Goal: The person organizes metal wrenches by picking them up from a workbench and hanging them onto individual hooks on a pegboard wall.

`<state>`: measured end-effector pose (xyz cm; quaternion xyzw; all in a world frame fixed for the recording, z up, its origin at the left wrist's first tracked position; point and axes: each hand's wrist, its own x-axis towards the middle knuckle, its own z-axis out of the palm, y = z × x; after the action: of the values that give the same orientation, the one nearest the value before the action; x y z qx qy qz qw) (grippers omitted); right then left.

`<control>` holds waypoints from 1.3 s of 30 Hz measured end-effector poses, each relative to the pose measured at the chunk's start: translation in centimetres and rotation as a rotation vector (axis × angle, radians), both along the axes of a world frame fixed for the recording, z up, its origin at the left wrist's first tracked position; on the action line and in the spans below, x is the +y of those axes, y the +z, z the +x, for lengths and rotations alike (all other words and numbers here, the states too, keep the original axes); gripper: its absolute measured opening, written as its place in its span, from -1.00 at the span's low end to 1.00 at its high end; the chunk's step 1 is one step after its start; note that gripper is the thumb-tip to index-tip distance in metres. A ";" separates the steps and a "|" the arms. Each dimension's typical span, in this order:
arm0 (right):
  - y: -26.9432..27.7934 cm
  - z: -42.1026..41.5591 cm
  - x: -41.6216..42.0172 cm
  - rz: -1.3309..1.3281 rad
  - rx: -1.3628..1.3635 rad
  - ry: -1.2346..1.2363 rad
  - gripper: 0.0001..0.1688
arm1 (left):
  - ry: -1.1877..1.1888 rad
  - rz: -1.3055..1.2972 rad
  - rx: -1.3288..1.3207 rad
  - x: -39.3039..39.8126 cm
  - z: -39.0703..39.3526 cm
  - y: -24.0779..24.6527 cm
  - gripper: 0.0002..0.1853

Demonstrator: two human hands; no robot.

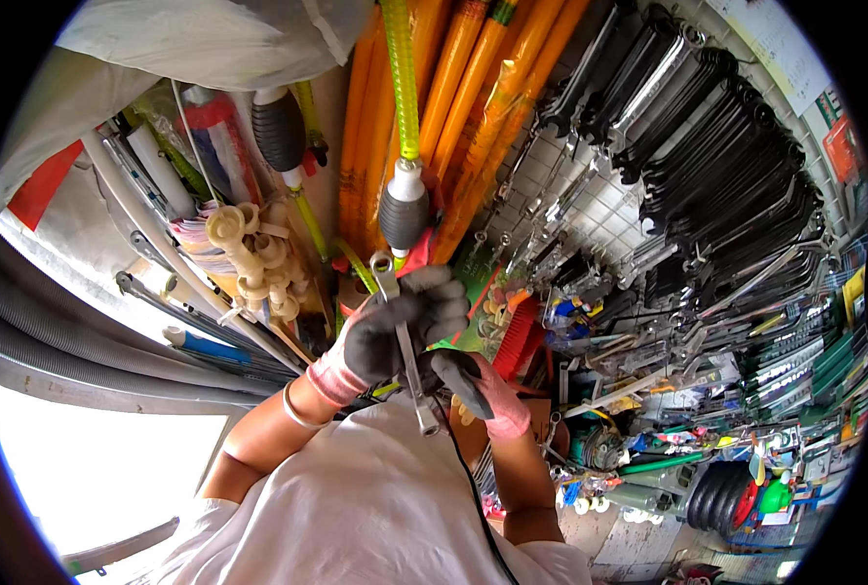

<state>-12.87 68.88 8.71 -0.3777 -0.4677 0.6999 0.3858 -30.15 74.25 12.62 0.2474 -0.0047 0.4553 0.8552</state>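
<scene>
A double box-end wrench [407, 351] of bright metal runs from the upper left to the lower right across my gloved hands, one ring near the hand pump and the other over my shirt. My left hand [393, 329], in a pink and dark grey coated glove, holds its upper half, with the thumb over the shank. My right hand [470, 384], in a matching glove, is bent beside the lower half; its fingertips are partly behind the shank, and I cannot tell whether they grip it. A dark ribbed hand pump bulb [404, 216] on a yellow-green hose hangs just beyond.
Many combination wrenches [726, 146] hang on a wire grid at the right. Orange plastic-wrapped tubes [470, 95] stand ahead. Cream plastic fittings [255, 256] and a second pump bulb [279, 131] hang left, above grey corrugated hoses [97, 344]. A red brush [518, 336] stands near my right hand.
</scene>
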 end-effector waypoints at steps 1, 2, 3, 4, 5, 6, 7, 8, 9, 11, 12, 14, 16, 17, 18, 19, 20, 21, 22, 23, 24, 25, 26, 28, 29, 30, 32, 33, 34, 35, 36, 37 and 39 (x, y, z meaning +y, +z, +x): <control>0.7 -0.2 -0.8 0.023 0.034 -0.069 -0.75 | 0.001 -0.040 -0.030 0.3 0.4 0.0 -0.43; 1.3 -0.5 -1.6 0.046 0.068 -0.135 -0.76 | 0.004 -0.082 -0.059 0.5 0.8 0.0 -0.39; 1.8 -0.3 -1.8 0.116 0.028 -0.165 -0.76 | -0.026 -0.166 -0.092 0.8 1.0 0.1 -0.34; 1.7 -0.1 -2.0 0.139 -0.002 -0.175 -0.75 | -0.040 -0.157 -0.102 1.0 1.2 0.2 -0.32; 1.7 0.2 -2.2 0.161 -0.033 -0.184 -0.74 | -0.053 -0.149 -0.112 1.1 1.3 0.6 -0.30; 1.4 0.5 -2.4 0.140 -0.054 -0.172 -0.73 | -0.064 -0.138 -0.123 1.1 1.4 0.9 -0.28; 1.6 0.5 -2.6 0.114 -0.075 -0.170 -0.71 | -0.072 -0.138 -0.137 1.0 1.5 1.1 -0.28; 1.7 0.5 -2.8 0.087 -0.095 -0.167 -0.69 | -0.079 -0.138 -0.152 0.9 1.5 1.3 -0.28; 2.5 0.4 -3.0 0.059 -0.115 -0.177 -0.66 | -0.087 -0.136 -0.168 1.0 1.6 1.4 -0.27; 2.4 0.4 -2.8 0.059 -0.104 -0.140 -0.63 | -0.094 -0.148 -0.173 1.0 1.6 1.5 -0.27; 1.7 0.6 -2.3 0.090 -0.074 -0.094 -0.63 | -0.097 -0.151 -0.177 1.0 1.7 1.6 -0.27; 1.7 0.4 -1.9 0.081 0.007 -0.057 -0.64 | -0.114 -0.163 -0.186 1.2 1.5 1.2 -0.27; 3.3 -0.9 -1.6 0.011 0.105 -0.090 -0.64 | -0.082 -0.154 -0.091 1.6 1.7 1.0 -0.26; 2.6 -1.4 -1.4 0.061 0.111 -0.146 -0.63 | -0.035 -0.143 0.010 1.5 1.8 0.9 -0.27; 1.6 -1.5 -1.0 0.076 0.112 -0.164 -0.64 | 0.012 -0.127 0.109 1.5 2.0 1.1 -0.27; 0.3 -1.1 -0.2 0.144 0.089 -0.229 -0.65 | 0.199 -0.031 0.307 0.8 2.3 2.2 -0.30; -1.0 -0.8 0.5 0.209 0.062 -0.298 -0.65 | 0.256 0.063 0.398 1.1 1.8 0.5 -0.32; -2.8 -0.1 1.7 0.320 0.011 -0.415 -0.66 | 0.257 0.122 0.419 1.0 1.5 0.3 -0.35; -2.4 0.2 2.6 0.318 0.160 -0.447 -0.66 | 0.260 0.179 0.439 0.9 1.2 -0.1 -0.38; -1.9 0.6 3.4 0.319 0.308 -0.471 -0.66 | 0.266 0.234 0.456 0.8 0.8 -0.5 -0.41; -1.6 1.4 4.4 0.321 0.217 -0.552 -0.65 | 0.242 0.232 0.466 0.4 0.1 -0.7 -0.43; -1.3 1.9 5.4 0.327 0.152 -0.616 -0.65 | 0.218 0.220 0.473 -0.1 0.0 -0.7 -0.45; -1.0 2.3 6.5 0.329 0.085 -0.679 -0.65 | 0.194 0.208 0.480 -0.5 -0.2 -0.7 -0.47; -0.1 2.4 8.3 0.364 0.021 -0.754 -0.64 | 0.144 0.197 0.494 -1.1 -0.6 -1.0 -0.50; 0.2 2.3 8.9 0.386 -0.007 -0.787 -0.64 | 0.139 0.209 0.517 -1.3 -0.7 -1.0 -0.51; 0.6 1.8 9.3 0.426 -0.019 -0.804 -0.63 | 0.134 0.219 0.541 -1.5 -0.8 -1.0 -0.53; 2.2 1.2 9.7 0.398 -0.038 -0.802 -0.64 | 0.147 0.284 0.593 -1.7 -1.0 -0.7 -0.54; 3.2 0.9 9.9 0.386 -0.047 -0.802 -0.65 | 0.150 0.288 0.591 -1.7 -1.0 -0.6 -0.54; 2.8 0.9 10.7 0.366 -0.067 -0.810 -0.65 | 0.154 0.289 0.591 -1.8 -1.1 -0.5 -0.55; 2.3 1.0 11.5 0.344 -0.088 -0.817 -0.66 | 0.148 0.239 0.559 -2.0 -1.2 -0.7 -0.55; 1.8 0.9 12.4 0.433 -0.060 -0.828 -0.67 | 0.150 0.214 0.540 -2.2 -1.3 -0.9 -0.55; 1.4 0.7 13.1 0.472 -0.112 -0.874 -0.70 | 0.150 0.188 0.521 -2.3 -1.4 -1.3 -0.54; 0.4 1.3 15.1 0.500 -0.304 -0.913 -0.76 | 0.155 0.180 0.520 -2.3 -1.6 -2.1 -0.54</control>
<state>-11.56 83.97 9.07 -0.5361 -0.4589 0.2657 0.6568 -31.72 71.96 10.51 0.4306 0.1931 0.4383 0.7650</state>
